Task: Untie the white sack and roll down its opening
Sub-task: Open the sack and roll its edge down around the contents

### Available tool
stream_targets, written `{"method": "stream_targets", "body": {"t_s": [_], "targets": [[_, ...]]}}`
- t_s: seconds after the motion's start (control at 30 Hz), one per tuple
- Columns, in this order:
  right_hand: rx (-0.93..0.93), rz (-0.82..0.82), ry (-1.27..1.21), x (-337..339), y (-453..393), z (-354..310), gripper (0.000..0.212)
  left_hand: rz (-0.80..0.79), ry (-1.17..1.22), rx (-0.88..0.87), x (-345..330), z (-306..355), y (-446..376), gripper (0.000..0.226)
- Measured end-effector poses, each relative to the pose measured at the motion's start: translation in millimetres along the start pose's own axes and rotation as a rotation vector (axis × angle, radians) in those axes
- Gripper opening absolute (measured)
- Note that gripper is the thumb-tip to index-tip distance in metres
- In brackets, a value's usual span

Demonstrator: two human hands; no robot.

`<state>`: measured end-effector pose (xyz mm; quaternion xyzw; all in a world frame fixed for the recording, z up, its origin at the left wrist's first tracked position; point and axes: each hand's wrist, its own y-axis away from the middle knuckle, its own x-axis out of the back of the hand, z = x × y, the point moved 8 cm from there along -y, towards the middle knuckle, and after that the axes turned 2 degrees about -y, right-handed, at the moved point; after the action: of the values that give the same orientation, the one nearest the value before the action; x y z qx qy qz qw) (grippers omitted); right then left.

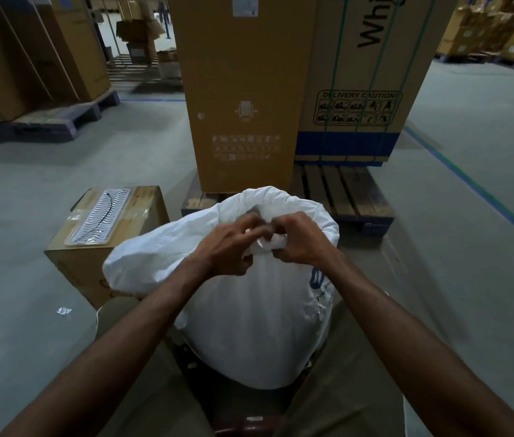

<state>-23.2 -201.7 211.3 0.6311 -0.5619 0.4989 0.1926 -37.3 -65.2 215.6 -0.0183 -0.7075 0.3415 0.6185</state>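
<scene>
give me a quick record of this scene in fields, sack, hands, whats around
sack: white sack, upright between the person's legs, neck bunched and tied
left hand: left hand pinches the knot
right hand: right hand grips the knot from the other side
opening: not yet rolled down
left of sack: small carton
behind: tall cartons on a pallet

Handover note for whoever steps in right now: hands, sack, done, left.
Left hand: fingers curled on the gathered neck of the white sack.
Right hand: pinching the same neck from the other side.
The sack stands upright between the person's knees, beside a cardboard box on its left and in front of a pallet.
Done: both hands are on the tie.
Left: the neck looks still bunched shut; loosen the tie, then roll the opening down. The tie itself is hidden by the fingers.
</scene>
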Motion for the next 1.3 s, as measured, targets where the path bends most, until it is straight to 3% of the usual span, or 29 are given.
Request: {"method": "stream_targets", "body": {"t_s": [0.07, 0.13, 0.2, 0.27, 0.33, 0.43, 0.5, 0.6, 0.7, 0.77, 0.87, 0.93, 1.07, 1.13, 1.2, 1.23, 1.3], "targets": [[0.009, 0.106, 0.014, 5, 2, 0, 0.021, -0.050, 0.173, 0.237, -6, -22, 8, 0.084], [0.091, 0.189, 0.054, 3, 11, -8, 0.029, -0.033, 0.377, 0.346, -12, -41, 17, 0.069], [0.273, 0.224, 0.192, -8, 25, -28, 0.030, -0.044, 0.437, 0.381, -15, -50, 21, 0.046], [0.360, 0.235, 0.272, -19, 33, -38, 0.029, -0.033, 0.282, 0.298, -17, -47, 16, 0.038], [0.155, 0.153, 0.133, -24, 25, -20, 0.039, 0.013, 0.088, 0.130, -17, -28, 11, 0.042], [-0.099, -0.165, -0.123, -43, 15, 5, 0.079, 0.144, -0.094, -0.151, -11, 2, 16, 0.048], [-0.111, -0.234, -0.264, -48, 13, 4, 0.065, 0.178, -0.153, -0.251, -13, 14, 24, 0.048], [-0.115, -0.080, -0.328, -46, 11, 4, 0.031, 0.059, 0.011, -0.016, -20, -9, 23, 0.057], [0.002, 0.018, -0.235, -47, 11, -8, 0.027, -0.197, 0.346, 0.255, -40, -39, 31, 0.071], [0.129, 0.078, -0.071, -48, 16, -22, 0.036, -0.299, 0.496, 0.336, -50, -48, 40, 0.056], [0.257, 0.128, 0.187, -62, 27, -36, 0.037, -0.248, 0.483, 0.428, -50, -56, 44, 0.029], [0.133, 0.051, 0.097, -73, 27, -22, 0.043, -0.173, 0.325, 0.376, -47, -50, 43, 0.029], [-0.246, -0.240, -0.289, -97, 26, 14, 0.087, 0.018, -0.028, -0.080, -46, -5, 49, 0.026], [-0.219, -0.213, -0.272, -97, 24, 14, 0.069, 0.119, -0.146, -0.229, -47, 12, 61, 0.022], [-0.173, -0.150, -0.203, -96, 23, 7, 0.047, 0.154, -0.181, -0.270, -49, 16, 68, 0.021], [-0.162, -0.130, -0.173, -97, 22, 5, 0.041, 0.138, -0.176, -0.235, -51, 13, 70, 0.017], [-0.132, -0.101, -0.089, -102, 21, -2, 0.036, 0.049, -0.039, 0.010, -55, -3, 75, 0.035]]}}
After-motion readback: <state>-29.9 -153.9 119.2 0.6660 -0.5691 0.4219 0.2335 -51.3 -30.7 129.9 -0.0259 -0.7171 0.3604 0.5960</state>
